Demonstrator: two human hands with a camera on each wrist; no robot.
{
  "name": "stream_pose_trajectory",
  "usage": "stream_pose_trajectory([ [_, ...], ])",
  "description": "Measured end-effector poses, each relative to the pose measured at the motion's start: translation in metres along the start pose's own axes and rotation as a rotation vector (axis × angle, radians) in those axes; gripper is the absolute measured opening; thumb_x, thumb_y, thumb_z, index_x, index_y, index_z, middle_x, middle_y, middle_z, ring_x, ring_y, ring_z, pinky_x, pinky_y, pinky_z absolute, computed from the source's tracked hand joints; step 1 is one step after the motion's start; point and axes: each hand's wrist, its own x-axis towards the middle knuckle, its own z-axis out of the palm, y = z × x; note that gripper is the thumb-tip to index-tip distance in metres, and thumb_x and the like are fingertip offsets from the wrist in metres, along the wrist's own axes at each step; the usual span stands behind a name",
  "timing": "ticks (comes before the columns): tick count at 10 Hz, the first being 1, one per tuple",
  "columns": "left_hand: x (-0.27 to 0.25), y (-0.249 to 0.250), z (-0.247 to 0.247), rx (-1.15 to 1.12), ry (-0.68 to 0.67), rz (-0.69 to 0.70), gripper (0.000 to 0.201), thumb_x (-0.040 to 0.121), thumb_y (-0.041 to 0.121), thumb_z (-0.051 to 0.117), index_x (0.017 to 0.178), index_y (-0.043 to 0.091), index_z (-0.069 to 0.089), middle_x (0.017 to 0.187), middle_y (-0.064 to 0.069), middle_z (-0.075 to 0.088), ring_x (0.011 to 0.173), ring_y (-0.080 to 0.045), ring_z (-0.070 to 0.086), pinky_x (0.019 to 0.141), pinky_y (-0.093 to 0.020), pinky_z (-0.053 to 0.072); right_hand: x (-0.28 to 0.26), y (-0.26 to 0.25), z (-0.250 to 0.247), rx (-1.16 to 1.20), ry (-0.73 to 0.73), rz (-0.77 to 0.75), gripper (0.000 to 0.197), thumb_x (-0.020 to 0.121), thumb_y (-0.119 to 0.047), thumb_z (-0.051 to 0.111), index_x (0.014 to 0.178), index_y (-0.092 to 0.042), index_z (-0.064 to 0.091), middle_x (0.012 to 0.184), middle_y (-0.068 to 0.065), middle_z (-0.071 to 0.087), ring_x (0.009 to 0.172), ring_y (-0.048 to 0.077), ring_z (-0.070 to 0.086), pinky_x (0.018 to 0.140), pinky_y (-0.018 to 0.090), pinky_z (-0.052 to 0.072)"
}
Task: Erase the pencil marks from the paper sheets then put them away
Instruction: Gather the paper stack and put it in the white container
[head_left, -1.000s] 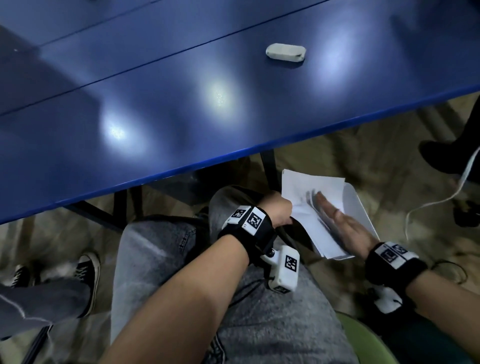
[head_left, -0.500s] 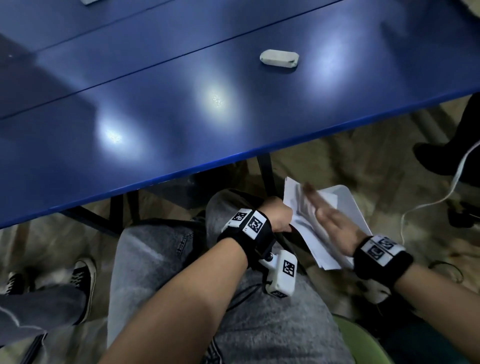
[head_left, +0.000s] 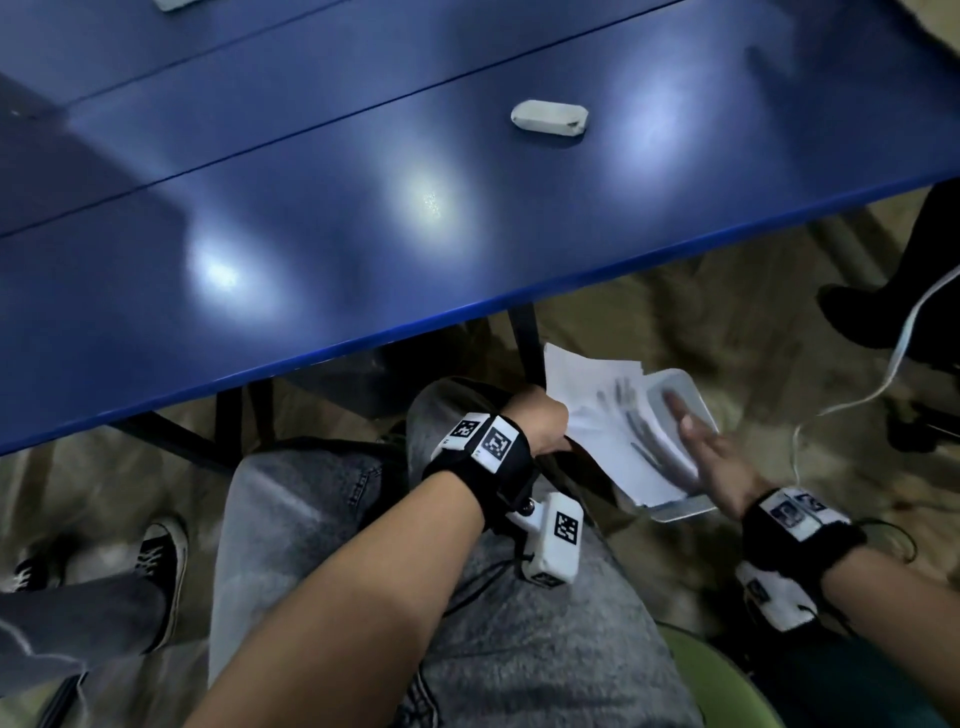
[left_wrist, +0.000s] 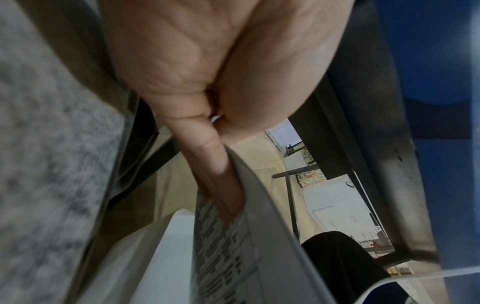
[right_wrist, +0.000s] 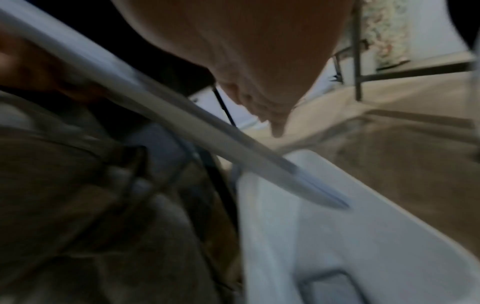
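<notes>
White sheets (head_left: 597, 415) showing grey smudges, lying in a white tray (head_left: 691, 387); a white eraser (head_left: 549, 118) resting on a glossy blue table (head_left: 311, 218); mottled grey jeans (head_left: 519, 649); black wristbands (head_left: 493, 467) bearing black-and-white square markers.

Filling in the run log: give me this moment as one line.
left hand: grips paper sheets | right hand: flat on sheets, over white tray | eraser: on blue table

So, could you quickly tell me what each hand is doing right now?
Left hand: grips the paper sheets at their edge.
Right hand: open, fingers straight, resting on the sheets.
</notes>
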Motion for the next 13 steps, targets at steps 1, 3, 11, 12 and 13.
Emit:
stream_pose_trajectory([
  [1, 0.002, 0.0, -0.003, 0.034, -0.043, -0.013, 0.04, 0.104, 0.025, 0.046, 0.128, -0.005, 0.057, 0.13, -0.018, 0.061, 0.105, -0.026, 0.062, 0.092, -0.028, 0.048, -0.011, 0.008, 0.034, 0.014, -0.141, -0.056, 0.067, 0.089, -0.076, 0.024, 0.143, -0.039, 0.034, 0.153, -0.025, 0.028, 0.138, -0.017, 0.024, 0.113, 0.006, 0.014],
  [3, -0.004, -0.007, -0.004, -0.019, -0.04, -0.085, 0.042, 0.103, 0.033, 0.045, 0.122, 0.0, 0.062, 0.126, -0.016, 0.063, 0.117, -0.033, 0.058, 0.09, -0.029, 0.043, 0.011, 0.071, 0.022, 0.005, -0.112, 0.503, 0.075, 0.094, -0.063, 0.037, 0.142, -0.006, 0.047, 0.146, 0.017, 0.048, 0.136, 0.03, 0.044, 0.111, 0.035, 0.033],
  [11, 0.002, 0.003, 0.004, -0.408, 0.0, -0.146, 0.044, 0.103, 0.036, 0.045, 0.126, 0.002, 0.06, 0.129, -0.014, 0.062, 0.119, -0.033, 0.057, 0.093, -0.031, 0.042, 0.009, -0.006, 0.051, 0.028, -0.149, -0.051, 0.064, 0.093, -0.069, 0.026, 0.149, -0.037, 0.028, 0.152, -0.027, 0.024, 0.142, -0.007, 0.022, 0.116, 0.016, 0.011],
  [12, -0.006, -0.001, 0.005, -0.592, 0.001, -0.225, 0.044, 0.103, 0.036, 0.044, 0.125, 0.002, 0.061, 0.127, -0.015, 0.063, 0.117, -0.033, 0.058, 0.091, -0.031, 0.044, 0.021, 0.04, 0.059, -0.308, -0.186, 0.305, 0.068, 0.1, -0.057, 0.02, 0.155, -0.018, 0.017, 0.16, -0.004, 0.02, 0.147, 0.015, 0.022, 0.121, 0.032, 0.012],
  [13, -0.015, -0.008, 0.005, -0.698, -0.09, -0.34, 0.035, 0.101, 0.019, 0.051, 0.127, -0.003, 0.059, 0.128, -0.02, 0.062, 0.099, -0.026, 0.064, 0.09, -0.033, 0.05, 0.028, 0.05, 0.037, -0.43, -0.003, 0.487, 0.079, 0.097, -0.063, 0.028, 0.151, -0.006, 0.028, 0.154, 0.02, 0.035, 0.139, 0.036, 0.039, 0.115, 0.038, 0.027],
])
